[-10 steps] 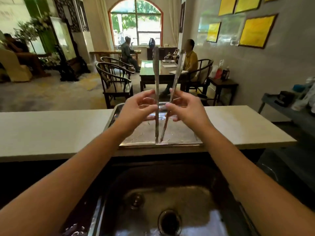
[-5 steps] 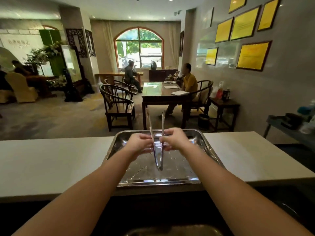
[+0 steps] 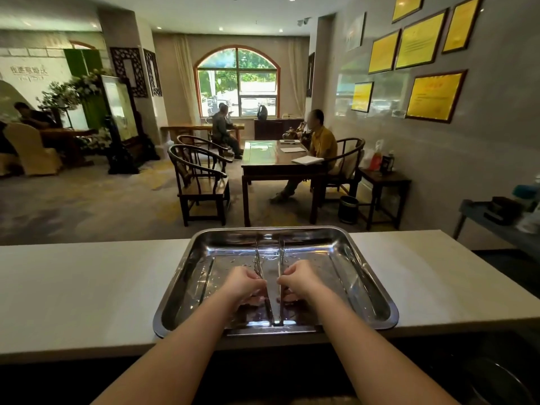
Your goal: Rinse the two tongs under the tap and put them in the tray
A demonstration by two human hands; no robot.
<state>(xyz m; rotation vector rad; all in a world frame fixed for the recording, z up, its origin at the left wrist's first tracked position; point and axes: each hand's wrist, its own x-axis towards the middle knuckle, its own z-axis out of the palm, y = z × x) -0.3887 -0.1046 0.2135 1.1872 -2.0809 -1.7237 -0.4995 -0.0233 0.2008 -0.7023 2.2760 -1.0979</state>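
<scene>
A wet steel tray [image 3: 368, 268] sits on the pale counter in front of me. Two slim metal tongs lie flat on its floor, running away from me, their near ends meeting at the tray's front wall. My left hand [image 3: 245, 285] is curled over the left tongs [image 3: 257, 258]. My right hand [image 3: 298, 283] is curled over the right tongs [image 3: 281, 255]. Both hands rest low inside the tray, knuckles up, a narrow gap between them. The middle of each tongs is hidden under my fingers.
The pale counter [image 3: 87, 287] stretches left and right of the tray. A dark sink edge [image 3: 496, 381] shows at the bottom right. Beyond the counter are wooden chairs, a table [image 3: 274, 165] and seated people.
Both hands have come down from upright over the sink and forward into the tray. The tongs have gone from upright to lying flat on the tray floor. My view has tilted up.
</scene>
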